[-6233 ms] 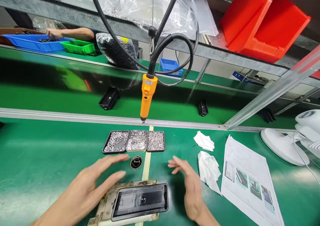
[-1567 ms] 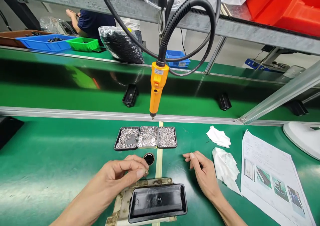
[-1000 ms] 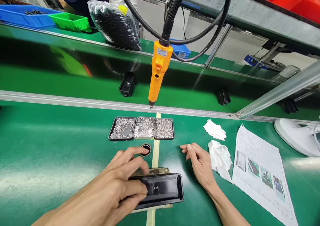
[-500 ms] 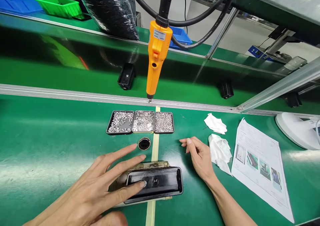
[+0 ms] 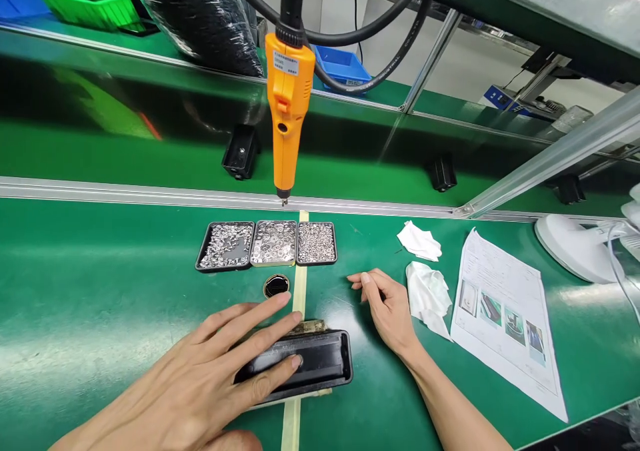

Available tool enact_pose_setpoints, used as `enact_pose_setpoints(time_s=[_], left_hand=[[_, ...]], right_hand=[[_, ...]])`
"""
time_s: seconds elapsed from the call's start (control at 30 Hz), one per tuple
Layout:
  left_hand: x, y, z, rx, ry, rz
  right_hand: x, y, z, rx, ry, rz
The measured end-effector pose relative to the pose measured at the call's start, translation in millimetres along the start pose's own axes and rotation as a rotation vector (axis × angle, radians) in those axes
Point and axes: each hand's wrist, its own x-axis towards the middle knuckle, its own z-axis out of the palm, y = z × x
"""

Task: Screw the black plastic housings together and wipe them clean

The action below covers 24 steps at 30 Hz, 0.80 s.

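A long black plastic housing [image 5: 325,364] with a raised rim lies hollow side up on a worn block [image 5: 313,326] on the green bench. My left hand [image 5: 215,364] rests across its left part, fingers spread; one fingertip presses near the housing's middle. Just beyond, a round black disc with a gold-coloured rim [image 5: 276,285] lies flat, its near edge by my left index fingertip. On the bench to the right, my right hand [image 5: 385,304] rests on its side, fingers loosely bent and nothing visible in them. It is close to a crumpled white cloth [image 5: 429,298].
Trays of small metal parts [image 5: 225,244], washers [image 5: 274,242] and nut-like pieces [image 5: 317,242] stand in a row behind the disc. An orange electric screwdriver [image 5: 290,104] hangs above them. Another white cloth [image 5: 420,240], a printed sheet [image 5: 505,364] and a white round base [image 5: 575,248] lie right.
The view has shifted, so the bench items sit further left. My left hand has slid slightly right over the housing, its index fingertip nearer the disc. My right hand stays in place.
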Motion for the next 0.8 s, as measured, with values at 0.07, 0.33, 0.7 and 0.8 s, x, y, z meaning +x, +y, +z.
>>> enact_pose_setpoints(time_s=[0.07, 0.33, 0.7, 0.8], left_hand=[[0, 2, 0.8, 0.02, 0.003, 0.012], [-5, -24, -7.8, -0.244, 0.5, -0.495], [12, -125, 9.0, 0.061, 0.276, -0.719], [22, -128, 17.6, 0.098, 0.261, -0.718]], right_hand=[[0, 0, 0, 0.001, 0.0, 0.008], [-1, 3, 0, -0.007, 0.004, 0.023], [-1, 11, 0, -0.013, 0.02, 0.008], [5, 8, -4, -0.02, 0.003, 0.021]])
